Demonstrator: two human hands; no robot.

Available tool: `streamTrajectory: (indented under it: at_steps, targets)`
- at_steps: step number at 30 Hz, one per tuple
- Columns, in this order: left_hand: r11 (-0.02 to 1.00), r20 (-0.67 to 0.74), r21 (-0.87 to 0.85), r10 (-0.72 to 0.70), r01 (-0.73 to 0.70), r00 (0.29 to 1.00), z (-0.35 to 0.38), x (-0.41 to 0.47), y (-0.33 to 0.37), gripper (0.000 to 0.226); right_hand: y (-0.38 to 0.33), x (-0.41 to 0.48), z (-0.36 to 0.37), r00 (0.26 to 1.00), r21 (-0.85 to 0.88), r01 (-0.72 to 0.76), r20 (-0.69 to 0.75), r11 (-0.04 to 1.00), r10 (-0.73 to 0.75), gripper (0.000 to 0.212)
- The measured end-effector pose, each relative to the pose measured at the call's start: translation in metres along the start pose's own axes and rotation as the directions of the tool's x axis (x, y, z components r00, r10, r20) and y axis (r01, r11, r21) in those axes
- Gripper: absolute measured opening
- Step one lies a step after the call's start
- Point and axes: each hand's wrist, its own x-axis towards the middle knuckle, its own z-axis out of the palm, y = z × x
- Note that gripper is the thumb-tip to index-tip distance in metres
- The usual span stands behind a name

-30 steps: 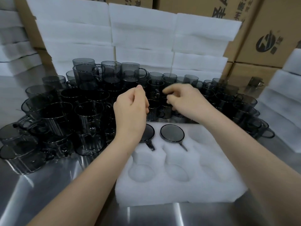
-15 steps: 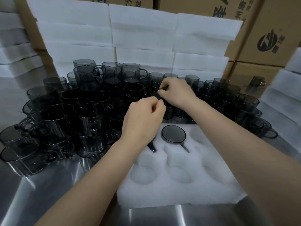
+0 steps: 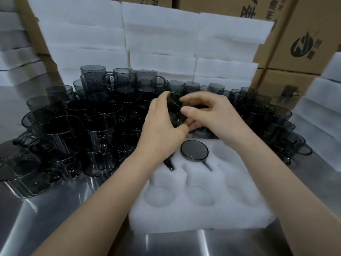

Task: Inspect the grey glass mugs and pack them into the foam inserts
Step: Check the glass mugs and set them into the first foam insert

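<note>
- While both hands meet above the far edge of the foam insert (image 3: 203, 217), a grey glass mug (image 3: 175, 109) is held tilted between them, at 12 o'clock from the insert's middle.
- The left hand (image 3: 162, 128) cups the mug's left side, thumb up along its wall and fingers curled beneath.
- The right hand (image 3: 210, 113) pinches it from the right, thumb on the glass and fingers bent over the top; finer detail is blurred.
- One packed mug (image 3: 194, 151) sits base-up in the insert's far row, handle pointing to 5 o'clock; a second handle (image 3: 170, 165) shows just below the left wrist.
- More loose mugs (image 3: 73, 126) crowd the steel table (image 3: 46, 218) from 9 to 2 o'clock around the insert.
- Stacked foam sheets (image 3: 158, 34) stand at 12 o'clock, cardboard boxes (image 3: 304, 48) at 1.
</note>
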Motion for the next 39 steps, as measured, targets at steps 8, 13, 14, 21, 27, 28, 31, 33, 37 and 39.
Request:
streamTrajectory:
  at_steps: [8, 13, 14, 21, 27, 28, 31, 33, 37, 39]
  targets:
    - [0.997, 0.083, 0.0, 0.071, -0.071, 0.994, 0.001, -0.001, 0.001, 0.072, 0.013, -0.006, 0.001, 0.993, 0.035, -0.119, -0.005, 0.992, 0.119, 0.035]
    - [0.99, 0.09, -0.009, 0.143, -0.143, 0.986, 0.002, -0.005, 0.005, 0.069, 0.01, -0.004, 0.006, 0.979, 0.015, -0.12, -0.165, 0.993, 0.121, 0.037]
    - [0.988, 0.098, -0.027, 0.155, -0.153, 0.983, 0.001, -0.005, 0.006, 0.066, 0.01, -0.003, 0.005, 0.975, 0.053, -0.124, -0.179, 0.991, 0.132, 0.038]
    - [0.983, 0.03, -0.178, 0.048, -0.042, 0.998, -0.003, -0.001, 0.004, 0.083, 0.015, 0.0, -0.004, 0.97, 0.454, -0.24, 0.077, 0.858, 0.231, 0.015]
    - [0.934, 0.004, -0.356, -0.021, 0.021, 1.0, -0.007, 0.001, 0.001, 0.052, 0.019, -0.001, -0.008, 0.967, 0.516, -0.215, 0.231, 0.829, 0.107, 0.035]
    - [0.937, 0.005, -0.349, -0.021, 0.022, 1.0, -0.006, 0.001, 0.001, 0.046, 0.019, -0.002, -0.007, 0.972, 0.471, -0.188, 0.215, 0.862, 0.094, 0.034]
    - [0.972, 0.018, -0.237, 0.017, -0.012, 1.0, -0.004, 0.0, 0.001, 0.039, 0.018, -0.003, -0.002, 0.988, 0.259, -0.13, 0.115, 0.957, 0.103, 0.038]
    - [0.987, 0.022, -0.152, 0.046, -0.042, 0.999, -0.003, -0.002, 0.002, 0.049, 0.015, -0.005, 0.002, 0.994, 0.104, -0.107, 0.023, 0.989, 0.105, 0.044]
    - [0.995, 0.094, -0.009, 0.101, -0.101, 0.99, 0.0, -0.004, 0.004, 0.066, 0.012, -0.005, 0.008, 0.98, -0.046, -0.073, -0.19, 0.996, 0.063, 0.043]
    - [0.991, 0.132, -0.005, 0.134, -0.134, 0.982, 0.0, -0.005, 0.006, 0.055, 0.013, -0.003, 0.007, 0.963, -0.035, -0.075, -0.262, 0.997, 0.063, 0.041]
